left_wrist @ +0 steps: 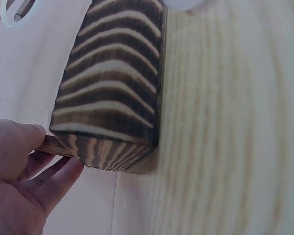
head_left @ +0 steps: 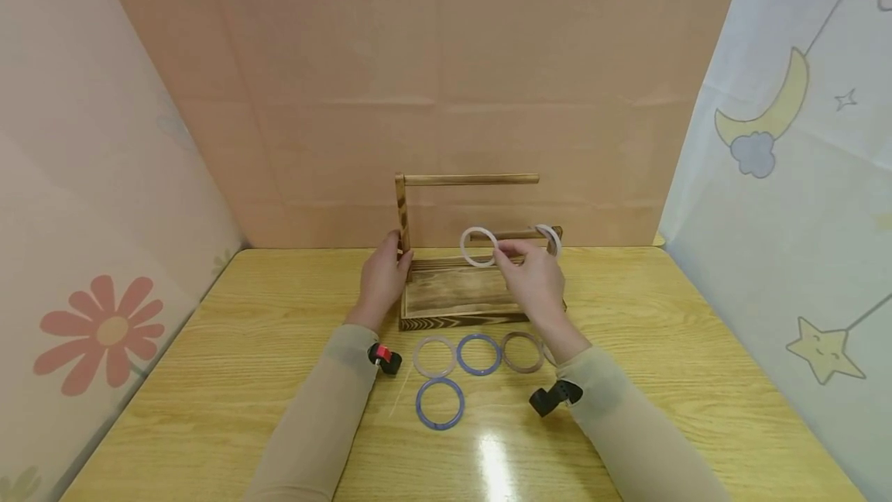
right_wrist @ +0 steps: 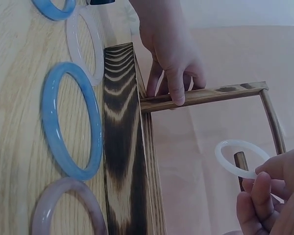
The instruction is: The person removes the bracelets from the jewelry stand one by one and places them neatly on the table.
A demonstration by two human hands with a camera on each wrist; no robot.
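A brown wooden two-tier bangle stand (head_left: 460,321) rests on the table, with an upper rod (head_left: 474,180) and a shorter lower rod (right_wrist: 240,160). My left hand (head_left: 382,277) grips its left post near the base, thumb on one side and fingers on the other. My right hand (head_left: 533,279) pinches a white bangle (head_left: 463,248) at its edge. In the right wrist view, the lower rod's free end shows through the ring; I cannot tell whether the ring encircles it. A pale bangle (head_left: 554,238) hangs at the lower rod's right end.
Before the stand lie a pale pink bangle (head_left: 416,357), a blue bangle (head_left: 478,373) and a mauve bangle (head_left: 523,369), with another partly hidden by my right wrist. A darker blue bangle (head_left: 440,426) lies closer. Papered walls enclose the table (head_left: 265,331) behind and at both sides.
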